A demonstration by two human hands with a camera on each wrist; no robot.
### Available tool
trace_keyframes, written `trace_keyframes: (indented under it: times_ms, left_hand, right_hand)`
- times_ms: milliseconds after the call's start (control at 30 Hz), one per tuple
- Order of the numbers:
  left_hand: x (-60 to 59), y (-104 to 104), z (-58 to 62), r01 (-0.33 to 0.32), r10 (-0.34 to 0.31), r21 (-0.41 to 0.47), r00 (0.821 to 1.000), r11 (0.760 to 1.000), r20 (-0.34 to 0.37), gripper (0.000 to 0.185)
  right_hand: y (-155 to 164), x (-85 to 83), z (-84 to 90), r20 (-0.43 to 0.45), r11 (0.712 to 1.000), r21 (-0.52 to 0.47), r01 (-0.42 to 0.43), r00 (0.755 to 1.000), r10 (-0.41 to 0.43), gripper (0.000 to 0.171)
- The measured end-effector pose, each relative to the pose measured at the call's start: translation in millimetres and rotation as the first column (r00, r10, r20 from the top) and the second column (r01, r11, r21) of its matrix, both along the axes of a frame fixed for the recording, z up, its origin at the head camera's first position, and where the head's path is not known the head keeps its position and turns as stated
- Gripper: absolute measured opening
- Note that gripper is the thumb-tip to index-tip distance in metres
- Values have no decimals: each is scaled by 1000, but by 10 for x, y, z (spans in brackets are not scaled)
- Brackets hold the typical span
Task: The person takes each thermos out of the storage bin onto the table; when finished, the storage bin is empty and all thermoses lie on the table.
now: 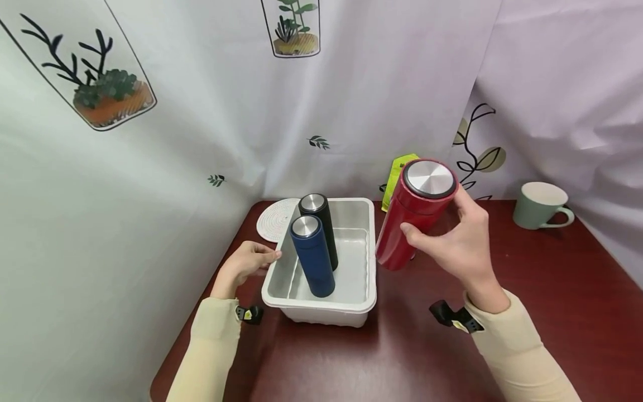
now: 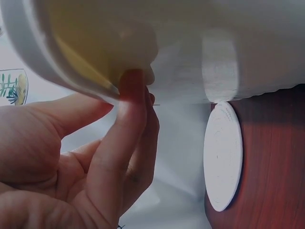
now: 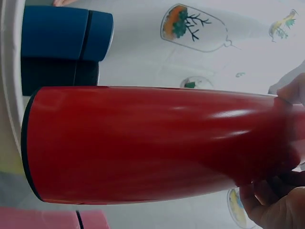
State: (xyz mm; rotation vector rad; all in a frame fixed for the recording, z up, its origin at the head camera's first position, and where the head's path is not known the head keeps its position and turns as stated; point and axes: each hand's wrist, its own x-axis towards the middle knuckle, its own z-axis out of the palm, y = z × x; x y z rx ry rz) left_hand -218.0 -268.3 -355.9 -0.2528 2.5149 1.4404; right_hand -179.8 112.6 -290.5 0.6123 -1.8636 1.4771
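Right hand (image 1: 459, 243) grips the red flask (image 1: 416, 212) about its upper body, fingers and thumb curled round it – the flask is held off the table (image 1: 552, 312), tilted, just right of the white tub (image 1: 369, 304), its steel lid (image 1: 429, 177) facing up. In the right wrist view the red body fills the frame, with the tub's rim at the left edge. Left hand (image 1: 246, 262) rests against the near-left rim of the tub, fingertips (image 2: 131, 90) touching the underside of the rim and the thumb alongside – fingers near straight, not closed round anything. Inside the tub stand 2 flasks, upright and touching: a blue flask (image 1: 312, 254) nearer, a black flask (image 1: 318, 226) behind it. A white coaster (image 1: 273, 218) lies at the tub's far-left corner. A green packet (image 1: 397, 176) stands behind the red flask. A pale green mug (image 1: 540, 205) sits far right, well apart.
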Motion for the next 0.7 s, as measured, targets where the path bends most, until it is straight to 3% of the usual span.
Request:
trace_keyframes:
  times_ms: [433,700]
  left_hand:
    - [1,-21,3,14,-14,-4,1000,1000,6,35]
    - [-54,-20,-4,32,-32,-13,999,999,12,36]
  right_hand:
    - [201,-131,-230,31,989,85,122,992,-125,73]
    - [308,-274,-501,96,966,158,202,971,-219,61]
